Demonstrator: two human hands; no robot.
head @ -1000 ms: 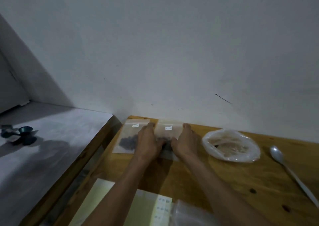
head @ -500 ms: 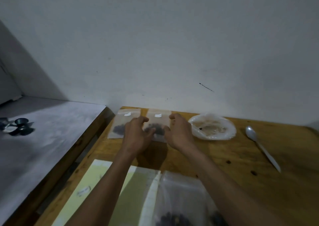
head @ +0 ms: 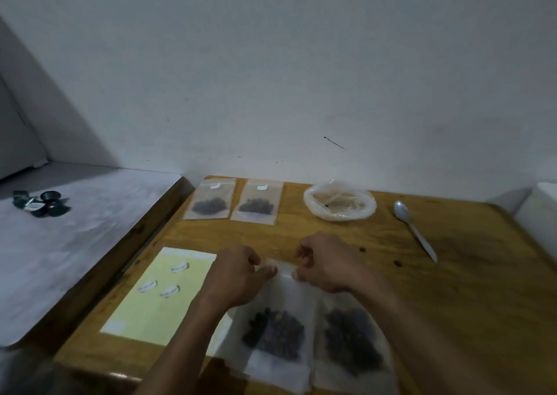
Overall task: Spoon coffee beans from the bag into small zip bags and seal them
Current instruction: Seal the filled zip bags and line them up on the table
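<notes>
Both hands, left hand (head: 238,271) and right hand (head: 324,263), are pinching the top edge of a filled zip bag (head: 278,319) lying near the worktop (head: 452,289) front. Each grip is closing on that strip; sealing well is requiring firm, even pressure along it.

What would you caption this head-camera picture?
Both hands, left hand and right hand, pinch a bean-filled zip bag's top edge.
</notes>
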